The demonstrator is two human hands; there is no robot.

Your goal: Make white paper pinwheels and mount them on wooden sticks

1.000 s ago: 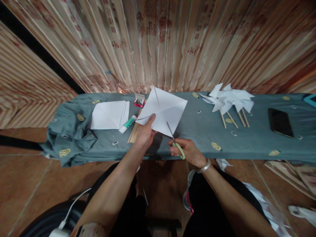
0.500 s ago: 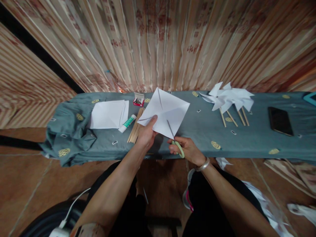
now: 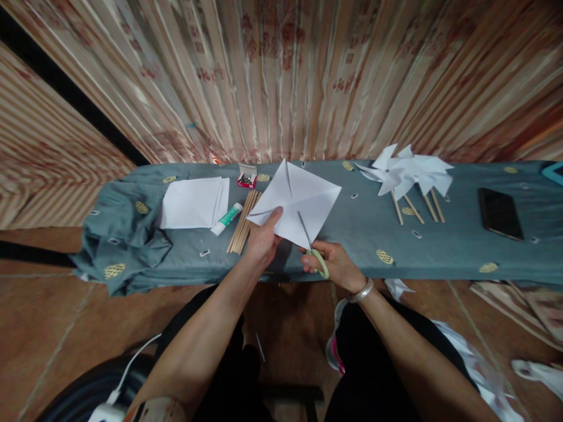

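Note:
My left hand pinches a white square of paper near its lower left side, thumb on top. Slits run inward from the paper's top and left corners. In my right hand is a pair of scissors with pale green handles. Their blades lie along the paper's near corner, pointing at its middle; the lower blade is hidden under the sheet. Just left of the paper lie several wooden sticks, a glue stick and a small red box of metal pins.
A stack of white paper lies on the left of the cloth-covered table. Several paper pinwheels on sticks rest at the right, with a black phone beyond them. A curtain hangs behind. Paper scraps litter the floor.
The paper, both hands and the scissors have shifted very slightly right and toward me. The scissors remain at the near corner, and the other things lie as before.

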